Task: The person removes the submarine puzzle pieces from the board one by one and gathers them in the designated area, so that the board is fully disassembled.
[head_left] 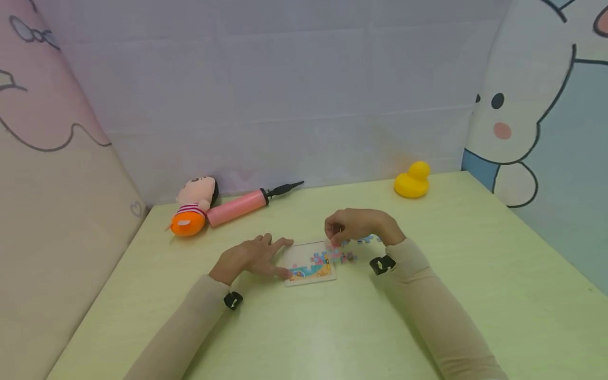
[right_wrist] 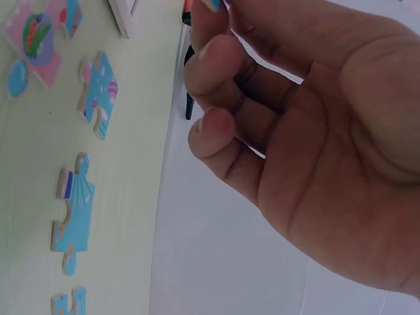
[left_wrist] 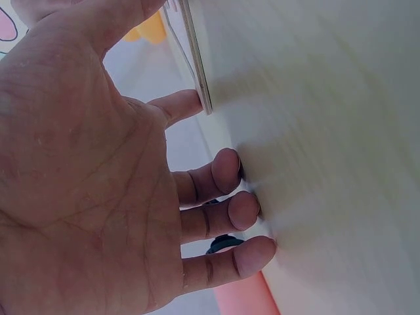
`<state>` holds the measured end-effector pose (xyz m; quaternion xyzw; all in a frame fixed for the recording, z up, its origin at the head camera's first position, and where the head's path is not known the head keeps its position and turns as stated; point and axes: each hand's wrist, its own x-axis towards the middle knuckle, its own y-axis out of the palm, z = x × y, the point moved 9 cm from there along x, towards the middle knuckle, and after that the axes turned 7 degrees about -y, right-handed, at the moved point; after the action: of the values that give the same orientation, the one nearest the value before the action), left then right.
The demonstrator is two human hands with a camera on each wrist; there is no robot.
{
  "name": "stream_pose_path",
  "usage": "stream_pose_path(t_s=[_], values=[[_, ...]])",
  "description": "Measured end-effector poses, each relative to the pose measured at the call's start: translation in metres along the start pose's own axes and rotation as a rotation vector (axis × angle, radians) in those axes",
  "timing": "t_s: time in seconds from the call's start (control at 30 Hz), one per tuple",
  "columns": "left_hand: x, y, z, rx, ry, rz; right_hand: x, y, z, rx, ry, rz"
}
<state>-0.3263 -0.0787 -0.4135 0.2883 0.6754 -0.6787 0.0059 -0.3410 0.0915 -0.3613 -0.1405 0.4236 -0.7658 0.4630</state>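
Note:
A white-rimmed jigsaw tray (head_left: pixel 287 284) lies on the table, its lower part filled with a colourful picture. At its left side is my left hand (head_left: pixel 249 257), fingers spread, thumb and index finger touching the tray's edge. In the left wrist view the other fingertips (left_wrist: pixel 244 210) rest at the tabletop. Over the tray's upper right corner, my right hand (head_left: pixel 361 224) pinches a jigsaw piece (right_wrist: pixel 212 3), mostly hidden by the fingers. Loose jigsaw pieces (head_left: pixel 350 257) overlap the tray's right side in the head view. More blue pieces (right_wrist: pixel 80 213) lie under the right hand.
A pink hand pump (head_left: pixel 238 207) with a black nozzle lies at the back left, against a plush doll (head_left: pixel 190 219) in orange. Near the back right edge sits a yellow rubber duck (head_left: pixel 412 182). Cloth-like walls (head_left: pixel 294 95) border the table (head_left: pixel 309 332) at the back and sides.

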Motion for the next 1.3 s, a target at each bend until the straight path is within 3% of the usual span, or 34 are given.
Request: stream_pose_path(t_s=[0.5,0.77,1.0,1.3], values=[[0.003,0.001,0.005,-0.020,0.010,-0.022,-0.032,0.000,-0.031,0.004,0.113,0.019],[0.004,0.001,0.004,-0.029,0.008,-0.016,-0.045,0.003,-0.048,0.069,0.172,0.021],[0.002,-0.001,0.003,-0.025,0.004,-0.017,-0.047,0.002,-0.054,0.028,0.175,0.049],[0.002,0.000,0.002,-0.031,0.001,-0.009,-0.048,0.004,-0.056,0.055,0.171,0.047]])
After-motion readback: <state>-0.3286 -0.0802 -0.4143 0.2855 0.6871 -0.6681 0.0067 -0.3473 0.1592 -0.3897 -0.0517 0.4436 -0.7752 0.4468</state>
